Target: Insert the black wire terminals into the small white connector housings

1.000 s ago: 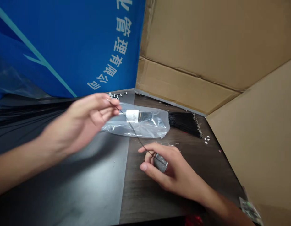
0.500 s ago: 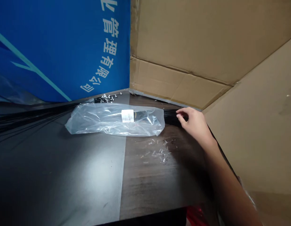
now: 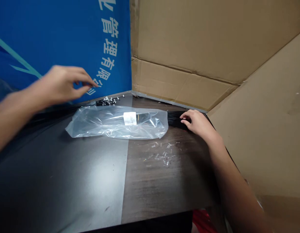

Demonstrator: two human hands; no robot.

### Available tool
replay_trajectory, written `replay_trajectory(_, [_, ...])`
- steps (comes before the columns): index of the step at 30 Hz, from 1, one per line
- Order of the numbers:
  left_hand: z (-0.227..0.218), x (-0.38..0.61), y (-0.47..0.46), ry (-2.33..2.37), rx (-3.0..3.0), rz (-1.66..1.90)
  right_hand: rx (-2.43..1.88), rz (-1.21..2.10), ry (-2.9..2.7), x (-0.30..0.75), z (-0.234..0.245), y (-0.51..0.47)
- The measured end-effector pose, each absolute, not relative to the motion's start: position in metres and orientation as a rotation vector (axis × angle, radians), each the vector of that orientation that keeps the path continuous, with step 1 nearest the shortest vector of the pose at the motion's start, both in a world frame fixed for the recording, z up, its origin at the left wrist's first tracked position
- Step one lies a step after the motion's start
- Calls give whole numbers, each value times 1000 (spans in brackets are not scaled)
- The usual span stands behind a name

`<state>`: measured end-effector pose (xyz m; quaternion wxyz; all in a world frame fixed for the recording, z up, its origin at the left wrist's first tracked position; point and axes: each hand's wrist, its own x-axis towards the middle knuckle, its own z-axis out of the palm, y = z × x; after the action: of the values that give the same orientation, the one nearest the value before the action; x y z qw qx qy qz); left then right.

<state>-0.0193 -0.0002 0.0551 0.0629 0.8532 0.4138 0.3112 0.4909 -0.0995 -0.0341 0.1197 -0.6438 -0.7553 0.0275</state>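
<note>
My left hand (image 3: 68, 82) is raised above the left end of a clear plastic bag (image 3: 106, 124). Its thumb and forefinger are pinched together; anything between them is too small to make out. My right hand (image 3: 200, 124) is at the right end of a bundle of black wires (image 3: 173, 119), its thumb and forefinger curved with a small gap between the tips. The wires come out of the bag's right end. A white label (image 3: 130, 118) shows on the bag. Behind the bag lie wire ends with small white tips (image 3: 108, 101).
Small clear plastic pieces (image 3: 166, 158) are scattered on the dark table (image 3: 145, 194). A blue printed panel (image 3: 67, 32) and a cardboard sheet (image 3: 189, 42) stand along the back. More dark wires (image 3: 52, 117) run off to the left.
My left hand has come into view from the left, above the bag. My right hand stays by the black wires, its pose nearly the same. The view has shifted slightly.
</note>
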Motion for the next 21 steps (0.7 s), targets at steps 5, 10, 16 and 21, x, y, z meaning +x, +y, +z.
replay_trajectory(5, [-7, -17, 20, 1454, 2662, 553, -1874, 59, -2240, 495, -35, -98])
replay_trajectory(10, [7, 1, -7, 1557, 2806, 411, -1906, 82, -2220, 494, -32, -99])
replay_trajectory(16, [-1, 67, -35, 1116, 2734, 236, -1878, 88, -2173, 495, -24, -102])
replay_trajectory(21, [-32, 82, -23, 1007, 2697, 187, -1839, 115, -2165, 498, -21, -101])
